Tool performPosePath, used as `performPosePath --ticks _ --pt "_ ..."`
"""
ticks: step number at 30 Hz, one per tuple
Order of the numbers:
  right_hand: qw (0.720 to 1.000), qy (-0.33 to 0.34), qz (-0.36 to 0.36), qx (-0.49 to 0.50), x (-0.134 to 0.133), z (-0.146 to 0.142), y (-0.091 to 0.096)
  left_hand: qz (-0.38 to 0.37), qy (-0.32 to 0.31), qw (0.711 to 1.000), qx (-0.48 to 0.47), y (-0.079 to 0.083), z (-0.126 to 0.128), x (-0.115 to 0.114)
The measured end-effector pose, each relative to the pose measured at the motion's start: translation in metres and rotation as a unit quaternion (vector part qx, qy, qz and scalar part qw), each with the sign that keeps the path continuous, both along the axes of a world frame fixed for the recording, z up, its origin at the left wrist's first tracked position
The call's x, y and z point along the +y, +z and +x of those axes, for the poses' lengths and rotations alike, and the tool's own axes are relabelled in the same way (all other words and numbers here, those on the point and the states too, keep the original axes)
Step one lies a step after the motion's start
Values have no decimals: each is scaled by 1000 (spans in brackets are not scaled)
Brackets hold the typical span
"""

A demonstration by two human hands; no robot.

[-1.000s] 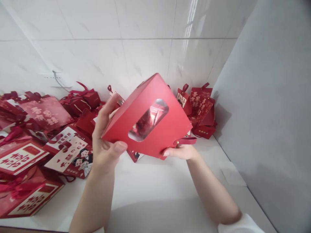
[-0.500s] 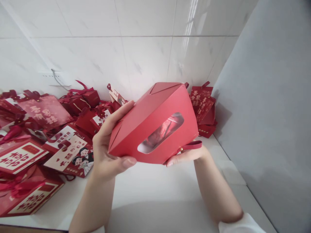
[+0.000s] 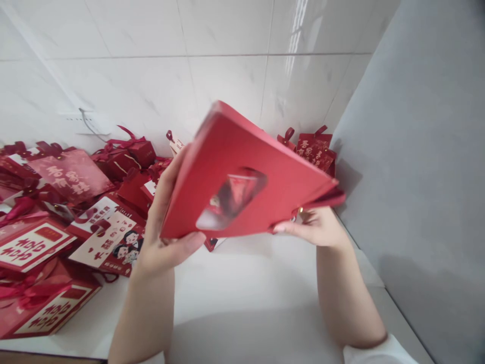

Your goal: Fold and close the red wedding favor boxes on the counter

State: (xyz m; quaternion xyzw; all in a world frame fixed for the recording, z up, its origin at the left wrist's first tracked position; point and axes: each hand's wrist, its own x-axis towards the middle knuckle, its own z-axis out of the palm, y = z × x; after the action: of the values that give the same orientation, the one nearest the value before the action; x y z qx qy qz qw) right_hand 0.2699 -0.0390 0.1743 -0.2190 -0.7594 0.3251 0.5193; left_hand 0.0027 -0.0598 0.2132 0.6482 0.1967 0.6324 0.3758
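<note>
I hold a red paper gift box (image 3: 265, 177) with a clear oval window up in front of me, above a white counter (image 3: 250, 298). My left hand (image 3: 166, 237) grips its left end, thumb underneath and fingers behind. My right hand (image 3: 318, 227) holds its right end from below, by the red handle strap with a gold stud. Something shiny and red shows through the window. The box is tilted, its broad face toward me.
Several red gift boxes and bags (image 3: 68, 202) with ribbons and printed labels lie heaped at the left. More red bags (image 3: 316, 151) stand in the back right corner. A grey panel (image 3: 424, 151) walls off the right side; white tiles are behind.
The box has turned in my hands: its broad windowed face now tilts up toward me and nearer the camera. My right hand has shifted slightly right and up.
</note>
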Motion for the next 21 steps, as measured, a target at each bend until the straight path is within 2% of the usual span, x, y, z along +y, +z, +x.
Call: performPosePath --ticks 4,8,11,14,17,19,21 --pt "973 -139 -28 184 3 3 3 -100 -91 986 102 -7 -13 15" --pt "956 -213 -18 201 9 11 4 -242 -102 947 184 -3 -13 24" --pt "944 -247 -13 219 11 16 3 -283 -119 932 192 -2 -8 22" --pt "928 -256 -2 272 11 12 5 -285 -113 944 121 -10 5 21" --pt "943 -197 0 270 12 1 7 -272 -50 958 -71 -22 34 20" --pt "962 -149 -19 228 13 -6 6 -281 -61 940 -185 -30 53 19" --pt "971 -130 -36 198 16 -11 4 -298 -89 924 -221 -37 66 16"
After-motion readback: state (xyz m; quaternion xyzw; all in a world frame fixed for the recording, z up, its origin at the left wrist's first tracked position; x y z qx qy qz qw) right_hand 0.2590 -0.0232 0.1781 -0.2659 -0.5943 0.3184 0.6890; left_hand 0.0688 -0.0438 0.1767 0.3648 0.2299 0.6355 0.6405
